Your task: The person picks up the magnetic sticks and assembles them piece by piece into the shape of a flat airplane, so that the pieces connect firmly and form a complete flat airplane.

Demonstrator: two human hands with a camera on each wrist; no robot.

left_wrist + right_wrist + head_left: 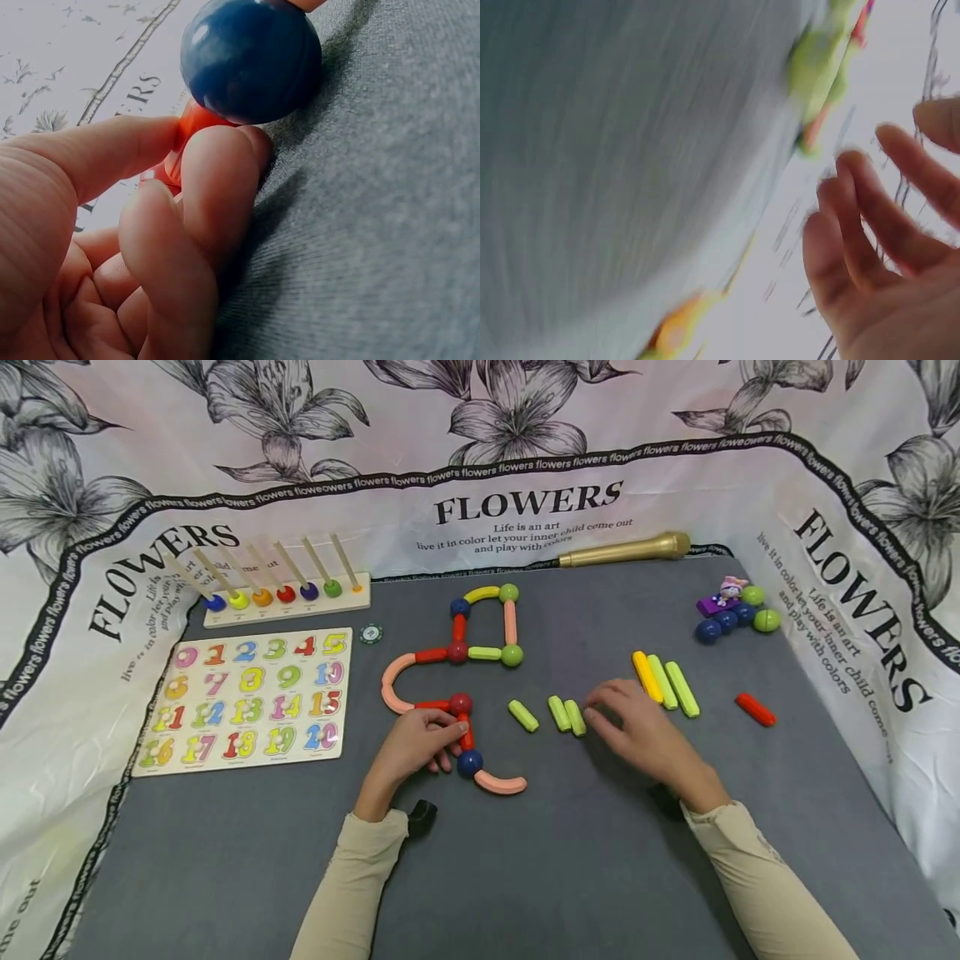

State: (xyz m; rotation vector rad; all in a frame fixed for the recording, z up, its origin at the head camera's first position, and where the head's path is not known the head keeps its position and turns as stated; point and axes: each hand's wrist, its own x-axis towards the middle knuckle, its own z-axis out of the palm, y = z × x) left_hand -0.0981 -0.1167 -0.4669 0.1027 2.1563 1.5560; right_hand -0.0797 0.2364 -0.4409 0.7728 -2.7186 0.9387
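Note:
My left hand point(411, 746) pinches a short red stick point(467, 735) between thumb and fingers. That stick joins a red ball point(461, 703) to a blue ball point(251, 60); a curved pink piece point(501, 785) extends from the blue ball. Farther up, the chain continues with a pink arc point(393, 681), red sticks, and a loop of balls and sticks point(511, 622). My right hand point(641, 727) hovers, fingers spread and holding nothing, just right of two short green sticks point(558, 713). Another short green stick point(522, 716) lies left of them. The right wrist view is blurred.
Right of centre lie a yellow stick point(647, 677), two longer green sticks point(682, 689) and a red stick point(755, 709). Blue and green balls point(726, 622) sit by a small figure point(731, 589). Leftward are a number board point(258, 695), a peg stand point(292, 603) and a gold microphone-shaped object point(626, 551) at the back.

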